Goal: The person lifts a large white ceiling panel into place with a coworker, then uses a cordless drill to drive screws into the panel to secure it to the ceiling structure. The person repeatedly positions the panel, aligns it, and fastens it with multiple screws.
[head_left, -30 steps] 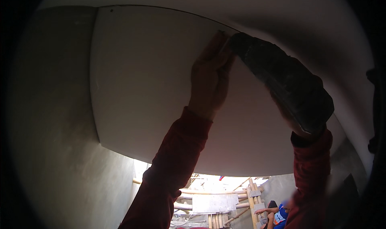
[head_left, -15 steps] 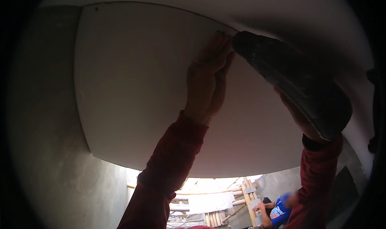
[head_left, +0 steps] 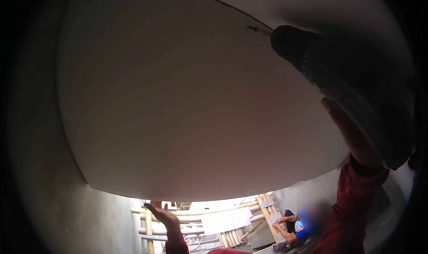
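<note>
A large pale board (head_left: 191, 102) spreads overhead and fills most of the view. My right hand (head_left: 354, 136) grips a bulky dark drill-like tool (head_left: 343, 84) with a stitched-looking casing; the far side of that hand is hidden behind it. A slim shaft with a dark tip (head_left: 258, 29) sticks out from the tool's front end, close to the board's far right edge. Below the board's near edge, my left hand (head_left: 162, 214) is raised with its fingers apart and nothing in it.
A grey wall (head_left: 38, 133) runs down the left side, meeting the board's edge. Far below, bamboo poles (head_left: 189, 219) and a pale sheet (head_left: 226, 220) lie in bright light. Another person in blue (head_left: 299, 235) sits at the lower right.
My left hand has left the spot by the tool's front end and dropped to the lower left, fingers spread. The tool has shifted slightly right, and its shaft now shows clearly.
</note>
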Demonstrator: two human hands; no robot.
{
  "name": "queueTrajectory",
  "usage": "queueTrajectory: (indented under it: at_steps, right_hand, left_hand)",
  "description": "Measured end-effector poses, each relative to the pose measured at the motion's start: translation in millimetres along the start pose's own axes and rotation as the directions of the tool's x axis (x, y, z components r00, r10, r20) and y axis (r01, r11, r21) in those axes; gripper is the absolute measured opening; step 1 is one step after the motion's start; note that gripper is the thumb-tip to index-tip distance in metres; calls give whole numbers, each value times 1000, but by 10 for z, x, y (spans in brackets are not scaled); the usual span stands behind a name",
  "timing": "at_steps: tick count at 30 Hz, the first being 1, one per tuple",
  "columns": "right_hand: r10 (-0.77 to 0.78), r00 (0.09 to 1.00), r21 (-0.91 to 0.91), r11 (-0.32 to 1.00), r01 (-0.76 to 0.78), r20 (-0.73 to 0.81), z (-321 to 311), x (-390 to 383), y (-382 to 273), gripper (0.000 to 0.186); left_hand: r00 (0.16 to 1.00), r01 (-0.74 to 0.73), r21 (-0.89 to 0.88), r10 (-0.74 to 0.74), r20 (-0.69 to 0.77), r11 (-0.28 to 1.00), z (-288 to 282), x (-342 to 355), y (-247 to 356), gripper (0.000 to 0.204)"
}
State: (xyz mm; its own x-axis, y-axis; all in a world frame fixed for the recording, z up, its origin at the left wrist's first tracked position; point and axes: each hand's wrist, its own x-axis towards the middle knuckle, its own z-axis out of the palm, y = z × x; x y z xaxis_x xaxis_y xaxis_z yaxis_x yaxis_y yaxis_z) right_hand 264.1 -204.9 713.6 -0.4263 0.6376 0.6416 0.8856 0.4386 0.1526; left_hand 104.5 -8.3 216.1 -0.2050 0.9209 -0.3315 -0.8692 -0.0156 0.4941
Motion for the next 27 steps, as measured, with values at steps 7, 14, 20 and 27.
queueTrajectory:
  at_steps: [7,14,20,27]
  right_hand:
    - [3,1000,-50,999,-3,3,75,77,-150,57]
    - [5,1000,-63,998,-4,13,95,141,-203,58]
    - [1,1000,-36,999,0,23,79,157,-237,60]
    - [-13,1000,70,997,12,16,113,254,-168,61]
  left_hand:
    - [941,189,-587,26,339,787,301,403,12,85]
    - [950,-118,-325,202,239,938,428,340,-1,67]
    - [969,-138,-317,193,151,939,587,186,189,70]
    - [754,-657,254,627,196,710,499,253,107,56]
